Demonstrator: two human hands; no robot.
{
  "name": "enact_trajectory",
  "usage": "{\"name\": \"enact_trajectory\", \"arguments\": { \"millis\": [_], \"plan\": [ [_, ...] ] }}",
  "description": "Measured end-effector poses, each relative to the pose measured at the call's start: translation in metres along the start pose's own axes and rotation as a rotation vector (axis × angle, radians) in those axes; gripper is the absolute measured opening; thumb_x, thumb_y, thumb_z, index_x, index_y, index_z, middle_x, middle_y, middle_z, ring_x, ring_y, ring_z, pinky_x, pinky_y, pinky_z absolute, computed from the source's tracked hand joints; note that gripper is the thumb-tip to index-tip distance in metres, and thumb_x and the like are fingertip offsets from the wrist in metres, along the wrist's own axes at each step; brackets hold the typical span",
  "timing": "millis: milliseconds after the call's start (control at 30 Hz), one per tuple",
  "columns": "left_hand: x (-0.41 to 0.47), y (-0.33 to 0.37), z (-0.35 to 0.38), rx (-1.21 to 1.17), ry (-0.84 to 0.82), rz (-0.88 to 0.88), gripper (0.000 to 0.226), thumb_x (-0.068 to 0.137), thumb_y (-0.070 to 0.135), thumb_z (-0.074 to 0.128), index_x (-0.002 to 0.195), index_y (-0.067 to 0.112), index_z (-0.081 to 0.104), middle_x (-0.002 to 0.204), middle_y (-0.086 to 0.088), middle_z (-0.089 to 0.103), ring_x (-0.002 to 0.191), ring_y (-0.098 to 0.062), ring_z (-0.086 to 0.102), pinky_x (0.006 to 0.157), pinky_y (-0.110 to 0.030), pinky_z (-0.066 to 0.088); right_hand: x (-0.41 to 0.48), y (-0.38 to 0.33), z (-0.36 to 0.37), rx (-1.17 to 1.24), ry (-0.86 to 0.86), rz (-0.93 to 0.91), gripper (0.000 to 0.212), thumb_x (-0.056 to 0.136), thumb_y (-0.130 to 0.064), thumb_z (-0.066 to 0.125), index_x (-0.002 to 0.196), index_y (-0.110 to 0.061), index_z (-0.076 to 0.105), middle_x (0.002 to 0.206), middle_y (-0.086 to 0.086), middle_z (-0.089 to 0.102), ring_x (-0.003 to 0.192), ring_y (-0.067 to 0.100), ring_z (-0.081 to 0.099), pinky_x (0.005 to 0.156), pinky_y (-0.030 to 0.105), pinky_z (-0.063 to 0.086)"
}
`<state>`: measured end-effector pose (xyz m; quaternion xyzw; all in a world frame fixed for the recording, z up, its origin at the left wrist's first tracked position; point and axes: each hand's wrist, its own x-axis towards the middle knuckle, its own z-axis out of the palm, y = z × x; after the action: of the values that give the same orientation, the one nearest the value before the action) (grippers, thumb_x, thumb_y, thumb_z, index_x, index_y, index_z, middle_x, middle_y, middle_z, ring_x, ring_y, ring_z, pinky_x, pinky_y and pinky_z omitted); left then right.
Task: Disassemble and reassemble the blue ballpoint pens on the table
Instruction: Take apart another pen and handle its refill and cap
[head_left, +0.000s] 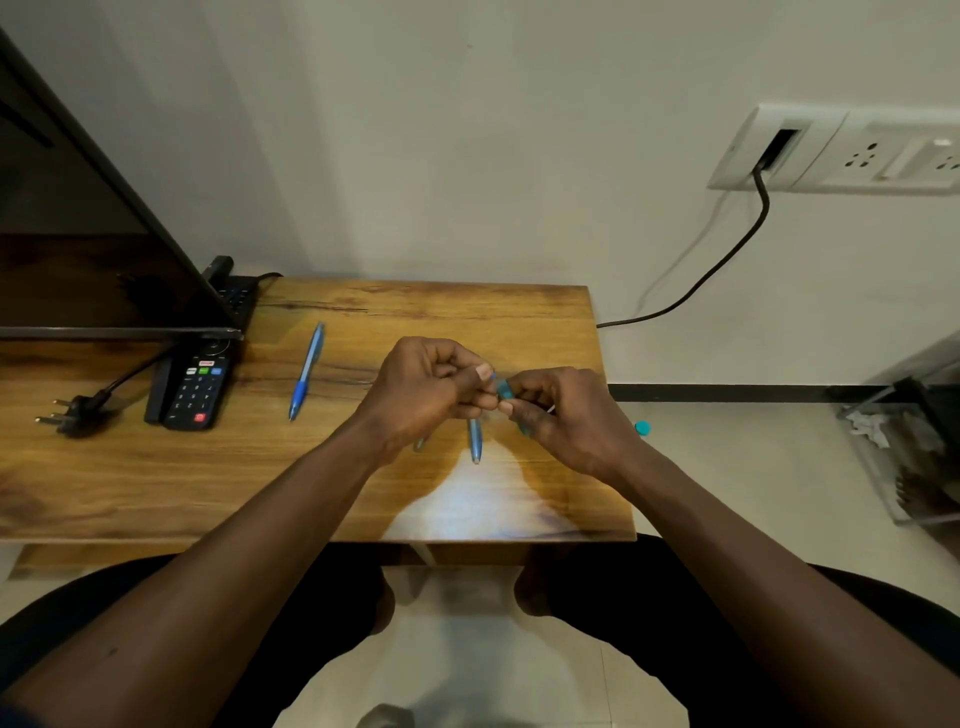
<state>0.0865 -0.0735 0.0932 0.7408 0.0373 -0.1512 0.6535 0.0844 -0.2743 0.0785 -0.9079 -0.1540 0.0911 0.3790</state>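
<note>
Two bare forearms reach in over the wooden table (156, 483), which has a glossy grain and a white glare patch at its near edge. One loose blue barrel (475, 441) lies flat under the hands. Left hand (426, 389) and right hand (561, 415) meet above the table, fingers curled, both pinching one small blue pen part (503, 389); knuckles hide most of it. One whole blue pen (307, 370) lies to the left, well apart. Further left are one black remote (195, 387), one three-pin plug (72, 410) and one dark screen (78, 234). On the wall are a white socket plate (841, 150) and a black cable (727, 260).

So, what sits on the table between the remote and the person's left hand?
One whole blue pen lies between the remote and the left hand, seen in the head view.
</note>
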Motion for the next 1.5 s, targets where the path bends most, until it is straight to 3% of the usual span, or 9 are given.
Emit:
{"name": "enact_trajectory", "arguments": {
  "millis": [167,300,433,567,733,1000,1100,1267,1500],
  "plan": [
    [0.002,0.0,0.006,0.168,-0.017,0.017,0.009,0.099,0.013,0.07,0.1,0.008,0.077,0.087,-0.009,0.08,0.084,-0.023,0.08,0.077,-0.036,0.066,0.0,0.006,-0.006,0.007,0.052,0.074,0.017,0.096,-0.032,0.068,0.108,-0.021,0.074,0.079,-0.005,0.071,0.074,0.012,0.067,0.075,0.043,0.058],
    [0.006,-0.009,0.014,0.434,0.027,0.056,0.01,0.099,0.022,0.071,0.096,0.019,0.08,0.083,0.005,0.078,0.071,-0.009,0.077,0.07,-0.03,0.064,0.002,0.012,-0.013,0.033,0.11,0.176,0.02,0.095,-0.035,0.07,0.109,-0.022,0.074,0.085,-0.008,0.072,0.081,0.011,0.068,0.079,0.042,0.06],
    [0.011,-0.015,0.028,0.737,-0.009,0.131,0.011,0.096,0.023,0.073,0.098,0.027,0.083,0.09,0.013,0.079,0.077,-0.001,0.07,0.075,-0.025,0.057,0.004,0.016,-0.016,0.173,0.143,0.254,0.011,0.093,-0.035,0.072,0.095,-0.024,0.074,0.081,-0.002,0.074,0.078,0.017,0.072,0.076,0.05,0.061],
    [0.012,-0.018,0.044,0.919,-0.078,0.125,0.015,0.095,0.017,0.072,0.101,0.024,0.083,0.096,0.01,0.079,0.074,0.001,0.062,0.065,-0.013,0.042,0.005,0.017,-0.019,0.3,0.149,0.311,0.009,0.093,-0.03,0.073,0.099,-0.023,0.076,0.084,0.0,0.075,0.08,0.016,0.075,0.077,0.047,0.064],
    [0.017,-0.02,0.049,0.963,-0.036,0.083,0.007,0.088,0.018,0.08,0.087,0.025,0.081,0.087,0.011,0.077,0.082,-0.007,0.071,0.083,-0.033,0.06,0.005,0.016,-0.025,0.336,0.143,0.305,0.011,0.094,-0.028,0.073,0.103,-0.024,0.075,0.085,-0.001,0.075,0.079,0.014,0.075,0.076,0.042,0.064],
    [0.018,-0.022,0.049,0.998,0.0,0.106,0.011,0.093,0.015,0.072,0.091,0.025,0.078,0.085,0.009,0.075,0.081,-0.01,0.07,0.077,-0.035,0.06,0.004,0.016,-0.026,0.402,0.061,0.36,0.024,0.097,-0.025,0.069,0.119,-0.018,0.073,0.094,-0.004,0.075,0.086,0.014,0.075,0.081,0.039,0.064],
    [0.02,-0.014,0.043,0.833,0.071,0.054,0.006,0.095,0.021,0.071,0.094,0.023,0.077,0.08,0.01,0.072,0.079,-0.01,0.07,0.07,-0.028,0.054,0.003,0.015,-0.027,0.436,0.037,0.364,0.026,0.098,-0.018,0.067,0.123,-0.012,0.071,0.092,-0.001,0.072,0.082,0.018,0.075,0.08,0.039,0.064],
    [0.018,0.013,0.036,0.003,0.054,-0.12,0.01,0.101,0.012,0.068,0.104,0.009,0.077,0.096,-0.016,0.08,0.082,-0.024,0.078,0.071,-0.033,0.064,0.005,0.006,-0.03,0.461,0.031,0.337,0.022,0.097,-0.015,0.069,0.117,-0.011,0.075,0.093,0.007,0.075,0.079,0.021,0.074,0.072,0.032,0.063],
    [0.013,0.017,0.025,-0.193,-0.007,-0.152,0.014,0.099,0.009,0.068,0.108,0.005,0.077,0.1,-0.016,0.08,0.09,-0.021,0.077,0.08,-0.029,0.064,0.015,-0.009,-0.033,0.48,0.038,0.334,0.014,0.09,-0.014,0.076,0.104,-0.01,0.075,0.083,0.007,0.072,0.068,0.015,0.071,0.058,0.023,0.056]
  ]
}}
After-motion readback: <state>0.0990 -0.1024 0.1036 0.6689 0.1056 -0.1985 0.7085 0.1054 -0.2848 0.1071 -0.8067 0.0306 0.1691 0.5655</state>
